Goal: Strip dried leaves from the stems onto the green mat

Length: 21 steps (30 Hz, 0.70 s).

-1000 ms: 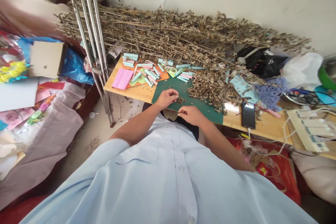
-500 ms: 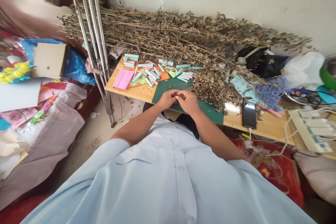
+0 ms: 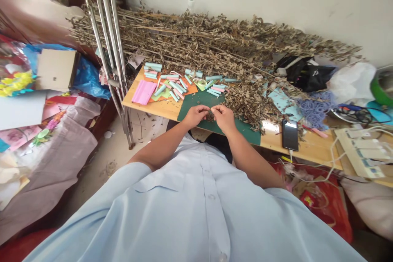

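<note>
Over the near edge of a dark green mat (image 3: 250, 131), my left hand (image 3: 196, 116) and my right hand (image 3: 224, 118) meet almost tip to tip. Both are closed in a pinch, thumb against fingers; what they hold is too small to make out. Below the fingertips lies a small heap of crumbled dried leaves (image 3: 210, 117). A larger pile of dried leaves (image 3: 245, 104) covers the mat's right part, just beyond my right hand. Blue and pink paper rolls (image 3: 178, 88) lie past my left hand, on coloured sheets.
Long bundles of dried leafy stalks (image 3: 196, 35) fill the table's back along the wall. Metal crutches (image 3: 110, 49) stand at the left edge. On the right are a phone (image 3: 290, 134) on a cable, purple yarn (image 3: 316, 108) and a power strip (image 3: 360, 151). Folded pink paper (image 3: 144, 92) lies front left.
My right hand has moved up and left from the table's edge to my left hand. The hands came together, fingers overlapping, and now sit slightly apart at the fingertips.
</note>
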Motion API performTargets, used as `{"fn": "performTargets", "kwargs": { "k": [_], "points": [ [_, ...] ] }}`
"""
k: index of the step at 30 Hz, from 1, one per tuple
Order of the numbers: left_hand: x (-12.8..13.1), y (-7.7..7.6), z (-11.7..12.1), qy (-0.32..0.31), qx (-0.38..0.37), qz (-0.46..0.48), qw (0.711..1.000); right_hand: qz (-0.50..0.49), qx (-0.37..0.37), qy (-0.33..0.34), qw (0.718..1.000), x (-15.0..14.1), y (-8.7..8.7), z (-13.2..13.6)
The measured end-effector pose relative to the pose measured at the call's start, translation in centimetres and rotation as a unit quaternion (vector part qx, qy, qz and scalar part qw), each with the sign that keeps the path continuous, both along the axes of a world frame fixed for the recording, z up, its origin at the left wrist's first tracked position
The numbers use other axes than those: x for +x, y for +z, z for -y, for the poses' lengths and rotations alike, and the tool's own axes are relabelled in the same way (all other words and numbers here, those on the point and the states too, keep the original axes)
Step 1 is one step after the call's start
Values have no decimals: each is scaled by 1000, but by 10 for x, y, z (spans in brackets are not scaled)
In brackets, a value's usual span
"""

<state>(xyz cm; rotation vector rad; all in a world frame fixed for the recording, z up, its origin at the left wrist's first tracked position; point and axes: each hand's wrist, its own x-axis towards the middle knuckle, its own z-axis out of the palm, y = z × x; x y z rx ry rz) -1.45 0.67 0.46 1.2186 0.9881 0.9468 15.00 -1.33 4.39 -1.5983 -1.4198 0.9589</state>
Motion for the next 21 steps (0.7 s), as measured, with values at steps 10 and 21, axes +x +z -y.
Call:
{"fn": "performTargets", "kwargs": {
  "k": [10,21],
  "points": [
    [-3,5,1,-1,13,-21,1000,-21,11,10,1000,-8,-5,1],
    [1,5,-1,0,13,-48,999,42,63,4,997,-3,-8,2]
  ]
}}
